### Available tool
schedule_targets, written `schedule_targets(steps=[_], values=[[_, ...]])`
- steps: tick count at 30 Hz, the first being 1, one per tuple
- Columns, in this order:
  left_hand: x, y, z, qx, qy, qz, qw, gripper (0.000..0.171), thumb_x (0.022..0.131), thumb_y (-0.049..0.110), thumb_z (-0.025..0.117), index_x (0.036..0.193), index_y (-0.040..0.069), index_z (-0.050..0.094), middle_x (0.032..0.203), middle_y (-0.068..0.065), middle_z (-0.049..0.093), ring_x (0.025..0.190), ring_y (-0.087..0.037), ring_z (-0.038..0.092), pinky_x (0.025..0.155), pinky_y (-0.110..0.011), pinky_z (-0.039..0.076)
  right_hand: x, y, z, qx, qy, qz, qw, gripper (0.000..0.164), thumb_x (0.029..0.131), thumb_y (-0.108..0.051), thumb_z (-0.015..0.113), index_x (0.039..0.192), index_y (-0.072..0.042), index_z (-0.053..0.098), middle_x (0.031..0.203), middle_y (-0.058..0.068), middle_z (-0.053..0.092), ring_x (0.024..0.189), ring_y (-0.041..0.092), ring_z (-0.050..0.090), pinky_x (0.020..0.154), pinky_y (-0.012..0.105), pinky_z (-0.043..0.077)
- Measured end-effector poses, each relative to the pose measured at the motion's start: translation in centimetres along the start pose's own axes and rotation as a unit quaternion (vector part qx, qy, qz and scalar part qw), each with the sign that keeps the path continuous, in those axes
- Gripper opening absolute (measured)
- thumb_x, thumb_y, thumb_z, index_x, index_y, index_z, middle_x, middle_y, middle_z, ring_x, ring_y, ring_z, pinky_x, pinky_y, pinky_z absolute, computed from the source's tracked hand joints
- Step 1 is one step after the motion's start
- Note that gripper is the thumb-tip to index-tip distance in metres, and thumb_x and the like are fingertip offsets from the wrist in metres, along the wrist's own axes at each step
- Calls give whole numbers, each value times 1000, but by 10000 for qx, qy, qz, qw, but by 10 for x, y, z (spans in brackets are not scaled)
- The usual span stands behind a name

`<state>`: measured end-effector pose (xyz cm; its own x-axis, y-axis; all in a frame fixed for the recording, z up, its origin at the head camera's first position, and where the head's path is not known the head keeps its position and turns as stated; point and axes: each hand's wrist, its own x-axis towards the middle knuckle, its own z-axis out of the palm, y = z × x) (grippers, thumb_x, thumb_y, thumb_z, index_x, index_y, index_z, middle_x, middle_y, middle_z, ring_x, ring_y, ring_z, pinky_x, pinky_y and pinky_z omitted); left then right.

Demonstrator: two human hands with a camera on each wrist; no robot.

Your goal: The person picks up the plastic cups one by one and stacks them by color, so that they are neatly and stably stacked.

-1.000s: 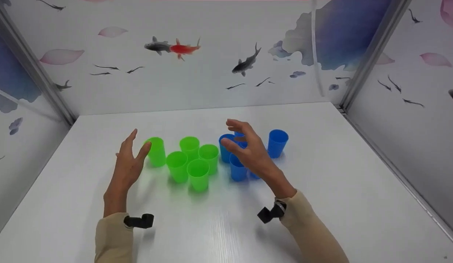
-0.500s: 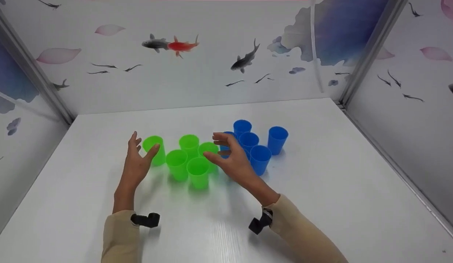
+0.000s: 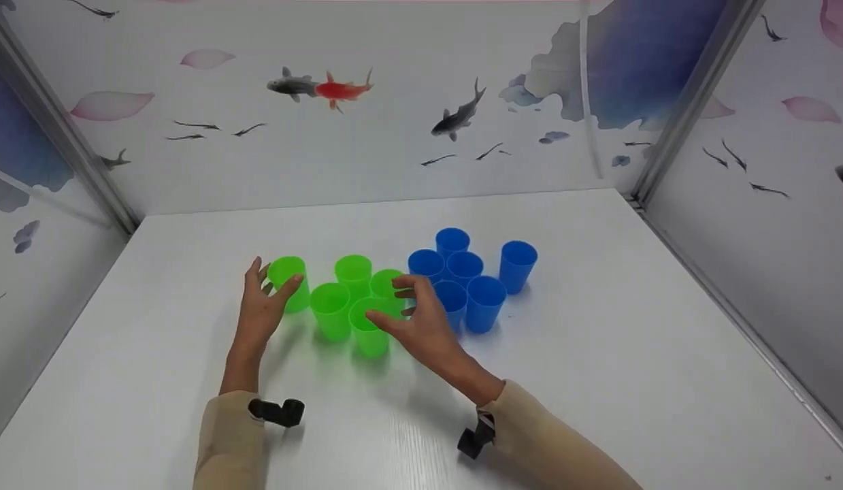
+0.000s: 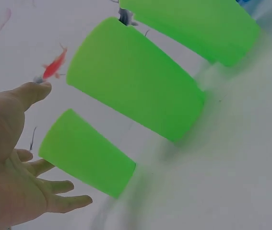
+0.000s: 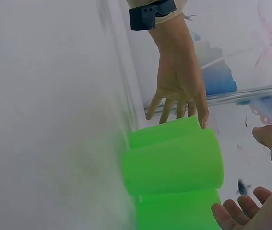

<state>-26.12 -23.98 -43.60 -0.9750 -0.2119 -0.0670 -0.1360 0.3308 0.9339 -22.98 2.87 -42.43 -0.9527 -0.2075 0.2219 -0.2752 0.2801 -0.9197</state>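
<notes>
Several green plastic cups stand upright, mouths up. My left hand [image 3: 261,313] is beside the leftmost green cup [image 3: 290,286], its thumb on the near side and its other fingers at the far left. In the left wrist view the fingers are spread around that cup [image 4: 88,155] without a visible grip. My right hand [image 3: 424,327] hovers with thumb and fingers apart by the front green cup [image 3: 371,337], hiding part of the right green cup [image 3: 387,279]. In the right wrist view a gap shows between that hand [image 5: 265,191] and the front cup [image 5: 174,163].
Several blue cups [image 3: 486,306] stand close together to the right of the green ones. One blue cup [image 3: 518,267] is apart at the far right. The white table [image 3: 632,381] is enclosed by white panels [image 3: 380,156] printed with fish.
My right hand has moved left and nearer, from over the blue cups to the green cups. My left hand has shifted slightly right toward the leftmost green cup. The cups have stayed put.
</notes>
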Motion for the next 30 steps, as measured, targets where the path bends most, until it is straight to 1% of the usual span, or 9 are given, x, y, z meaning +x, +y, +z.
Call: schedule_targets(steps=[4,8,13,16,20,23,26,30], values=[[4,-6,3,-172,-83,-129,9997,103,95,48,65,162,20,-9,170,-15,5,156,-40,15,124,-55,26,-3,4,5,-228,203,-214,9993,62,85,-35,81,130,-6,48,132,12,54,120,24,55,96,38,54],[6,-7,4,-219,-5,-97,9997,100,95,45,66,162,20,-4,169,-17,6,155,-40,17,123,-53,29,-6,6,9,-294,270,-264,9989,61,84,-34,81,127,-5,49,127,12,55,114,23,55,91,35,54],[7,-5,5,-328,113,-55,9994,94,96,45,64,163,17,4,170,-15,9,155,-39,18,124,-50,29,-7,7,13,-303,169,-83,9994,63,84,-36,82,129,-6,49,126,9,56,112,22,57,92,36,54],[8,-5,5,-374,159,-32,9992,94,96,44,65,163,16,6,170,-13,10,155,-38,18,124,-50,28,-7,10,14,-410,100,-24,9991,65,83,-37,82,129,-6,49,125,9,57,112,21,58,93,35,54],[8,-7,6,-470,260,43,9985,91,96,39,66,162,13,10,169,-13,13,155,-37,20,124,-49,30,-8,14,16,-609,16,11,9981,64,83,-39,82,129,-7,51,123,8,59,112,21,60,92,34,55],[9,-7,6,-492,412,69,9979,86,97,36,66,161,11,15,168,-15,17,155,-36,20,125,-48,27,-9,14,16,-775,-28,115,9969,63,82,-41,82,127,-10,52,121,6,60,112,20,60,92,34,54],[8,-5,5,-476,539,53,9974,82,96,34,67,159,9,20,167,-15,19,156,-34,19,127,-47,22,-10,14,17,-935,-46,218,9954,65,80,-45,83,127,-12,52,121,4,61,112,20,61,93,35,54],[7,-5,5,-484,556,1,9973,83,95,34,68,159,10,21,167,-15,21,156,-32,19,128,-47,20,-12,15,19,-1029,-92,299,9942,71,79,-49,82,131,-12,51,123,5,61,114,24,60,92,36,54]])
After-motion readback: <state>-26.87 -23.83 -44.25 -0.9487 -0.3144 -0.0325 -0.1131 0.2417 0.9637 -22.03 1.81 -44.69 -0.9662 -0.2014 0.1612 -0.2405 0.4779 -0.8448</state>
